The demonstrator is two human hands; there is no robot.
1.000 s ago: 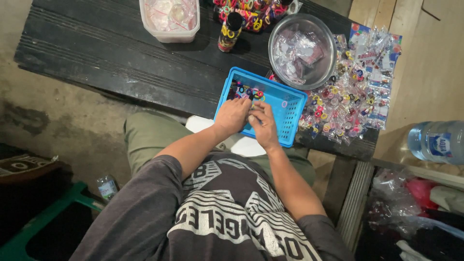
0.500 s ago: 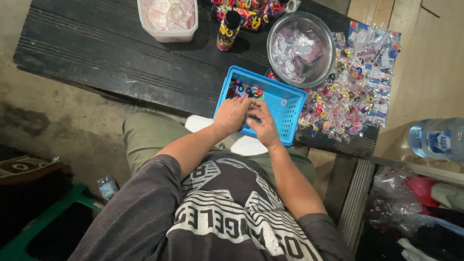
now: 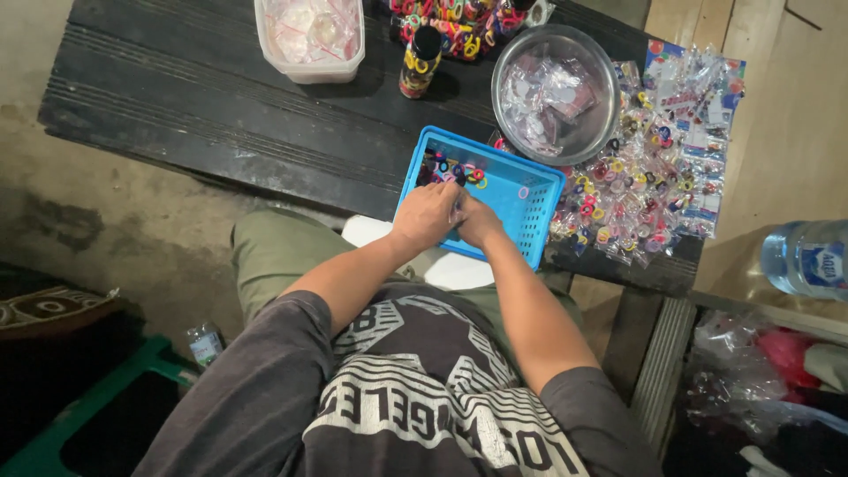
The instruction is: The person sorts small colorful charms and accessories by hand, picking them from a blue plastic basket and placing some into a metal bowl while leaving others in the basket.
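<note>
My left hand (image 3: pixel 427 216) and my right hand (image 3: pixel 479 223) meet at the near rim of a blue plastic basket (image 3: pixel 521 212). Their fingers are pinched together on a small clear plastic packet (image 3: pixel 458 205) that shows only as a glint between them. Several small coloured rings (image 3: pixel 455 170) lie in the basket's far corner, just beyond my left hand. The basket rests on the front edge of a black wooden table (image 3: pixel 221 115).
A steel bowl (image 3: pixel 609 124) of clear packets stands behind the basket. Filled ring packets (image 3: pixel 645 168) are heaped to the right. Farther back stand a clear tub (image 3: pixel 309 72) and a black-capped bottle (image 3: pixel 420 62). A water bottle (image 3: pixel 808 261) lies at the right.
My right hand has drawn back from inside the basket to its near rim. Both hands now press closer together there.
</note>
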